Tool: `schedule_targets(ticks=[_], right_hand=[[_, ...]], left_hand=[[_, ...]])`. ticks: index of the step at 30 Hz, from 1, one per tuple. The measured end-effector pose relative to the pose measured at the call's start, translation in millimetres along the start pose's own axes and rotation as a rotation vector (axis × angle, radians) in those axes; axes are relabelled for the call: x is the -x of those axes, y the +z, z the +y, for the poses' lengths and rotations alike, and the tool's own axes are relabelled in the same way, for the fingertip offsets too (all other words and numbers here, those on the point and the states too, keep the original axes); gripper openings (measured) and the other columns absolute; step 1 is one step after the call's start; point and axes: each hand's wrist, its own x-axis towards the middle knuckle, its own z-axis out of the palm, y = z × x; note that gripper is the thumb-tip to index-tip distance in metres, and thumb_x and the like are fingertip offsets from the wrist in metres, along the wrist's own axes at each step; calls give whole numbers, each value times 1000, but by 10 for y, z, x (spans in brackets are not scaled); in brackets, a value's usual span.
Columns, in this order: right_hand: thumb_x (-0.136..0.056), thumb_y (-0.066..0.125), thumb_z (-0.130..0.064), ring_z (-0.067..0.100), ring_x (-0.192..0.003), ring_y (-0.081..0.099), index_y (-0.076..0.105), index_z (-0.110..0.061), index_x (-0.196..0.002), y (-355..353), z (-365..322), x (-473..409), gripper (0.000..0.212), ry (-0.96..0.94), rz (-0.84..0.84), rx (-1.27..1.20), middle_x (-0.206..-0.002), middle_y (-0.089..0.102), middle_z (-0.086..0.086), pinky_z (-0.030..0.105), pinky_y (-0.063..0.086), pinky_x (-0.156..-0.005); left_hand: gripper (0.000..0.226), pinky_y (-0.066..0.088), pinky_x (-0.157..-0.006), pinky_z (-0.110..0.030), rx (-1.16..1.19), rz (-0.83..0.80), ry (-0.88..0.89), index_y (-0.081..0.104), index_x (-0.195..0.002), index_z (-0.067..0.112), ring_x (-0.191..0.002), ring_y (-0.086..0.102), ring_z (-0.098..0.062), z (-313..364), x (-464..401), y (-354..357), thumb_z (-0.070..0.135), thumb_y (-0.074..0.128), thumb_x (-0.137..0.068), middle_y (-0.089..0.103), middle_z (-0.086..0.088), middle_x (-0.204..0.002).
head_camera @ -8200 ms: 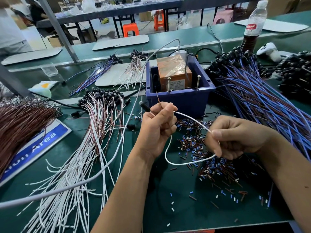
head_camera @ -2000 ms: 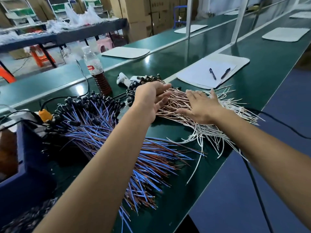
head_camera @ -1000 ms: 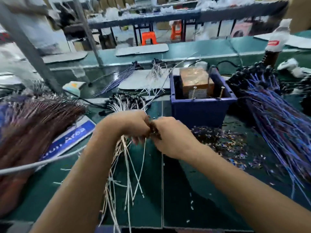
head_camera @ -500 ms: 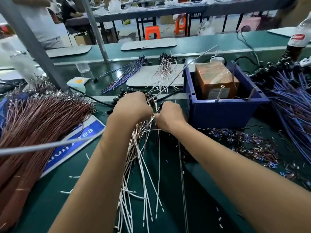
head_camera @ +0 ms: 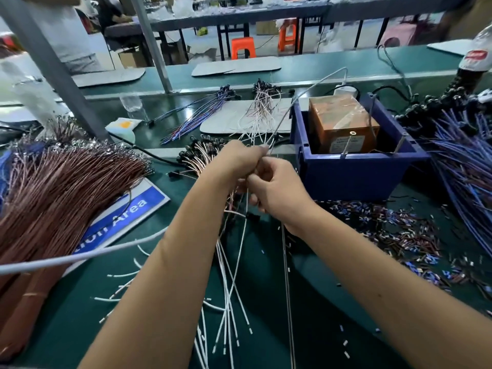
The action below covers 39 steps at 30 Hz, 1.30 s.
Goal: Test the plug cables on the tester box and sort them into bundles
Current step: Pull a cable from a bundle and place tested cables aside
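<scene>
A heap of white and pink plug cables (head_camera: pixel 207 155) with black plugs lies at the table's centre, its white tails (head_camera: pixel 229 302) trailing toward me. My left hand (head_camera: pixel 237 158) grips a few of these cables above the heap. My right hand (head_camera: pixel 277 193) is curled just below it, pinching one white cable (head_camera: pixel 243 235) that hangs down. The orange tester box (head_camera: pixel 340 121) sits in a blue bin (head_camera: pixel 354 177) right of my hands, with metal pins at its front.
A thick brown cable bundle (head_camera: pixel 53 193) lies at the left over a blue "Area" sign (head_camera: pixel 127 211). Blue and brown cables (head_camera: pixel 463 166) fan out at the right. Cut insulation bits (head_camera: pixel 394 235) litter the mat. Small sorted bundles (head_camera: pixel 261 107) lie behind on a pad.
Both hands have lifted off the white cable heap toward me and drawn together, the right now pinching a single cable. Two seconds ago they were at a pile far to the right.
</scene>
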Motion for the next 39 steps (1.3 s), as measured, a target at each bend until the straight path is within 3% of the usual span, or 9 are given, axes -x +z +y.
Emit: schedule_targets(ticks=[5, 10, 15, 20, 22, 25, 30, 34, 39], right_hand=[[-93, 68, -14, 14, -51, 62, 61, -3, -90, -93, 133, 36, 13, 41, 19, 137, -75, 75, 9, 30, 45, -47], [-96, 73, -26, 7, -45, 50, 63, -15, -98, -104, 109, 69, 15, 19, -67, 81, -75, 74, 6, 24, 38, -45], [-101, 67, -24, 14, -55, 34, 72, -28, -77, -100, 58, 112, 25, -44, -155, -19, -73, 50, 8, 24, 25, -47], [-101, 67, -24, 25, -60, 38, 76, -26, -86, -144, 125, 162, 18, -155, -117, 39, -67, 56, -9, 32, 33, -49], [-102, 66, -22, 27, -69, 59, 75, -16, -95, -180, 80, 177, 13, -264, -63, 89, -78, 69, -1, 43, 54, -65], [-103, 63, -15, 25, -86, 71, 73, -6, -102, -210, -83, 208, 14, -341, 21, 41, -85, 74, 6, 54, 55, -88], [-104, 62, -11, 19, -62, 68, 72, -2, -106, -395, -482, 262, 14, -547, 59, 133, -76, 72, 5, 37, 60, -61], [-96, 73, -18, -2, -62, 68, 74, -7, -100, -822, -682, 325, 12, -659, 88, 462, -79, 75, -3, 13, 52, -62], [-92, 78, -38, 10, -66, 69, 78, -14, -88, -1493, -619, 450, 24, -679, 237, 729, -74, 73, -5, 36, 58, -70]], left_hand=[[27, 27, -35, -11, 264, 55, -71, 57, -66, 8, -35, 40, -12, 6, 23, 75, 1, 56, -93, 47, 1, -44], [32, 19, -36, -16, 732, -87, -152, 56, -84, 10, -37, 26, -5, 120, 104, -41, 22, 36, -105, 33, 8, -49], [26, 21, -37, -17, 940, -38, 84, 53, -89, 14, -44, 25, -5, 268, 312, -59, 21, 39, -110, 34, 11, -51], [35, 18, -43, -20, 1185, -24, 294, 55, -85, 14, -50, 23, -7, 420, 508, -148, 27, 36, -111, 32, 7, -59], [38, 16, -40, -20, 1307, -22, 337, 54, -81, 16, -48, 21, -7, 462, 550, -258, 27, 35, -111, 30, 8, -56], [37, 13, -39, -21, 1499, -28, 410, 51, -75, 16, -47, 15, -8, 495, 609, -433, 22, 35, -108, 26, 7, -55], [38, 14, -37, -19, 1692, -171, 604, 46, -74, 13, -41, 17, -8, 518, 771, -573, 24, 34, -108, 26, 5, -51], [30, 17, -38, -21, 1352, -27, 688, 41, -73, 18, -42, 18, -7, 507, 929, -468, 24, 46, -102, 25, 7, -55], [12, 36, -47, -29, 336, 362, 975, 59, -85, 14, -55, 47, -13, 525, 1066, 292, 11, 70, -88, 54, -1, -68]])
